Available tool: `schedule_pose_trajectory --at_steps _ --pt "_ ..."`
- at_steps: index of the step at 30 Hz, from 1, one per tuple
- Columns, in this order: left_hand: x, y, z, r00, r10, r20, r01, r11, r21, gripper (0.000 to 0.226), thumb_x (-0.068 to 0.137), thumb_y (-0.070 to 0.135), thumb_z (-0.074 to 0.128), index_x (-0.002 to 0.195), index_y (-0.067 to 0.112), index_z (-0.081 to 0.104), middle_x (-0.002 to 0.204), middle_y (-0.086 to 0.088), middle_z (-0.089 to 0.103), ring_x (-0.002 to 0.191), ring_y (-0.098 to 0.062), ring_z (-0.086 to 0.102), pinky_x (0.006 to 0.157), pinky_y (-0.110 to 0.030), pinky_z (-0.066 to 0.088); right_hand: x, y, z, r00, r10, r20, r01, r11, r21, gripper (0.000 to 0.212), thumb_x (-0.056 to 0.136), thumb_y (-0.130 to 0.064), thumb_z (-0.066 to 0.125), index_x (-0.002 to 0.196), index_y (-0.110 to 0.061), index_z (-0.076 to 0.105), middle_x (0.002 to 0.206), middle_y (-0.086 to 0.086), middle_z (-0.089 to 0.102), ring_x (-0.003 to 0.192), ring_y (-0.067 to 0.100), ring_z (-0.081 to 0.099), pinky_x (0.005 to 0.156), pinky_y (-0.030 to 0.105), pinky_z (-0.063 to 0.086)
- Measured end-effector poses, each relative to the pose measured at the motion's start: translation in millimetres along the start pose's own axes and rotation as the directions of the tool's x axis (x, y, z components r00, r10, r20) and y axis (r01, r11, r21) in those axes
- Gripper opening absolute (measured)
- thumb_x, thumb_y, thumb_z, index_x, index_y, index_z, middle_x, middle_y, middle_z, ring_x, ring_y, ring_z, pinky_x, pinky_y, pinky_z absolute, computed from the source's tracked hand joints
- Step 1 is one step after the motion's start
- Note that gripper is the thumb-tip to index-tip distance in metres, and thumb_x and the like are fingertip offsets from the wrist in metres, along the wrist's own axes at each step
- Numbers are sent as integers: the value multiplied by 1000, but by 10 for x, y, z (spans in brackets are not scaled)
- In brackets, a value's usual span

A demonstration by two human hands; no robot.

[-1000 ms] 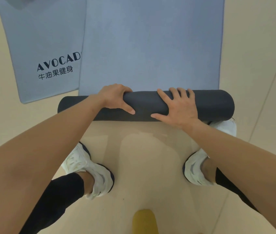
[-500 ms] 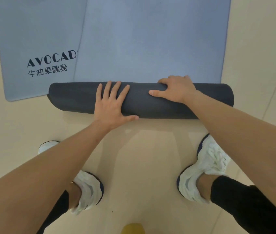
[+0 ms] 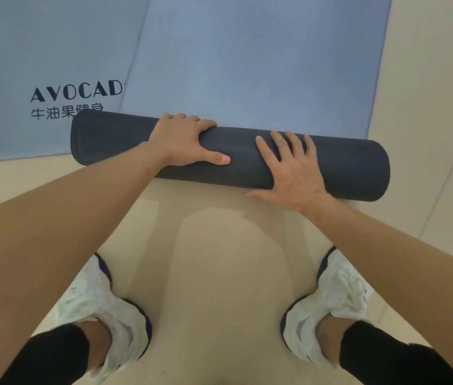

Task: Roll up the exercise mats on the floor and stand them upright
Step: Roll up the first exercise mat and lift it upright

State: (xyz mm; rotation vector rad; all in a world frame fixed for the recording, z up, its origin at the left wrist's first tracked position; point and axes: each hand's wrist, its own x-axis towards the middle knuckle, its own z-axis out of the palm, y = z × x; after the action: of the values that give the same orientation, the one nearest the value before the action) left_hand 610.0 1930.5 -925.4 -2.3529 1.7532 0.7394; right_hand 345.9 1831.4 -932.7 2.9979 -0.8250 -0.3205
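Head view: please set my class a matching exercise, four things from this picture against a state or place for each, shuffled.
Things:
1 left hand
2 right hand
3 dark roll
4 lettered mat

States:
A flat, partly under the plain blue mat
B fingers spread flat on the roll
C lying on its side, not upright
D fingers curled over the roll

Pairs: 1-D, 2-B, 3-C, 4-A

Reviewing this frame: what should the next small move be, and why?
Probably roll forward another turn: the right hand lies flat on the dark roll ready to push, the left hand grips its top, and a long stretch of blue mat lies flat beyond it.
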Motion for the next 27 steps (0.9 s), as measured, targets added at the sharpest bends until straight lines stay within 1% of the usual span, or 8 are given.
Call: schedule_pose_trajectory --at_steps 3,6,9,12,16,20,24,27 --pt "94 17 -88 1000 1 20 -1 1000 6 105 68 101 35 150 36 42 139 1 57 125 -28 51 102 -45 35 142 91 -28 999 -12 45 11 1000 15 115 70 -94 46 158 -24 24 154 16 40 139 40 38 118 60 26" --pt "-65 56 -114 973 145 -181 -139 989 42 97 73 93 38 145 29 50 138 -2 58 120 -29 54 101 -45 38 263 181 -134 997 -23 72 15 994 110 111 69 -94 49 156 -26 32 144 11 51 128 35 48 112 51 34" --pt "-223 11 -36 943 243 -227 -206 963 176 107 66 90 51 152 28 37 148 -3 50 128 -30 50 109 -47 36 439 290 -293 991 -6 133 -23 976 218 105 65 -95 54 149 -33 41 122 3 61 111 29 57 91 43 45" --pt "-207 8 -70 959 195 -204 -154 967 202 105 66 83 65 151 29 34 144 -5 52 126 -32 53 109 -48 36 532 325 -397 986 -2 165 -43 963 267 96 64 -93 60 141 -36 49 104 -1 62 98 26 61 73 35 39" --pt "-203 126 -318 968 214 -133 -176 952 250 82 72 73 69 134 23 47 112 -7 62 97 -32 62 86 -44 45 515 291 -520 984 27 176 -81 948 307 89 67 -85 67 141 -36 53 114 -3 68 106 26 63 76 34 38" --pt "-448 163 -493 981 189 -41 -166 932 322 69 79 69 65 127 23 48 102 -5 61 82 -32 61 69 -38 40 337 115 -658 976 36 214 -120 911 394 88 69 -82 69 143 -37 53 126 -6 68 114 24 62 81 34 41" --pt "-889 69 -539 981 178 77 -194 908 371 68 79 75 63 124 26 47 103 -1 63 82 -31 63 67 -36 36 58 -256 -723 958 -4 288 -147 854 498 86 69 -80 71 143 -38 53 132 -8 66 119 22 60 86 35 46" --pt "-1257 47 -485 977 145 155 -186 935 301 70 74 76 68 122 28 51 101 -1 67 88 -29 63 69 -36 38 -155 -497 -747 928 -51 370 -173 818 549 88 68 -78 74 143 -38 54 136 -9 64 122 22 59 92 37 48"
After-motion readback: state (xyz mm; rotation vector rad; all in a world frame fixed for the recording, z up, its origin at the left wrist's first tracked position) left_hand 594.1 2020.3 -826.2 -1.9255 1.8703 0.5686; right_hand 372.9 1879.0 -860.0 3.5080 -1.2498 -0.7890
